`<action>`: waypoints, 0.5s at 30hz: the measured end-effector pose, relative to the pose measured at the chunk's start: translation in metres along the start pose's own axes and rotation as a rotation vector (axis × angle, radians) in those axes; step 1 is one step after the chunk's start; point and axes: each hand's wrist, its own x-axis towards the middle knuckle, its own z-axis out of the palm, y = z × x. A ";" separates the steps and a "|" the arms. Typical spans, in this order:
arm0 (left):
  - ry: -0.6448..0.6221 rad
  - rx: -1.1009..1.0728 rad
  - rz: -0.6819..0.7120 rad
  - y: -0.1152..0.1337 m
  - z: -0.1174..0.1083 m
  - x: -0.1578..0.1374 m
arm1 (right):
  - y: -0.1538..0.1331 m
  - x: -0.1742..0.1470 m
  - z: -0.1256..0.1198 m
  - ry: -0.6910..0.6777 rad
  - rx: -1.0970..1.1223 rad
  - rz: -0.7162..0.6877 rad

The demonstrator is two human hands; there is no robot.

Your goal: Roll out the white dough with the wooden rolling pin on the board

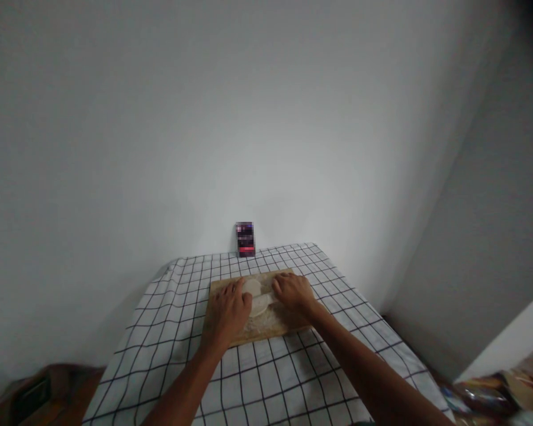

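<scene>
A flattened round of pale dough (251, 287) lies on a floured wooden board (244, 339). Across the dough runs a pale rolling pin (263, 300), its middle showing between my hands. My left hand (231, 305) is over the pin's left end, fingers bent forward and thumb pointing inward. Over the other end, my right hand (294, 291) curls its fingers down. Both hands hide the pin's ends, and the pin covers the middle of the dough.
A white tablecloth with dark checked lines (266, 378) covers the table. A small dark phone-like object (246, 239), blurred, leans against the wall behind. At the lower left is a brown box-like object (31, 393); assorted packages (488, 396) sit at the lower right.
</scene>
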 end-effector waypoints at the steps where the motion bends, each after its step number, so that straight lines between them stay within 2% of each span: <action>1: 0.004 0.002 -0.006 0.001 0.000 -0.002 | 0.000 -0.005 0.002 0.017 0.005 -0.002; 7: -0.023 -0.022 0.007 0.005 -0.003 -0.007 | -0.001 -0.023 0.006 0.066 0.030 -0.005; 10: -0.087 -0.024 -0.025 0.010 -0.006 -0.006 | -0.001 -0.025 0.001 0.034 0.024 0.003; 15: -0.125 0.001 -0.075 0.016 -0.009 -0.004 | 0.001 -0.025 -0.001 -0.010 0.013 0.028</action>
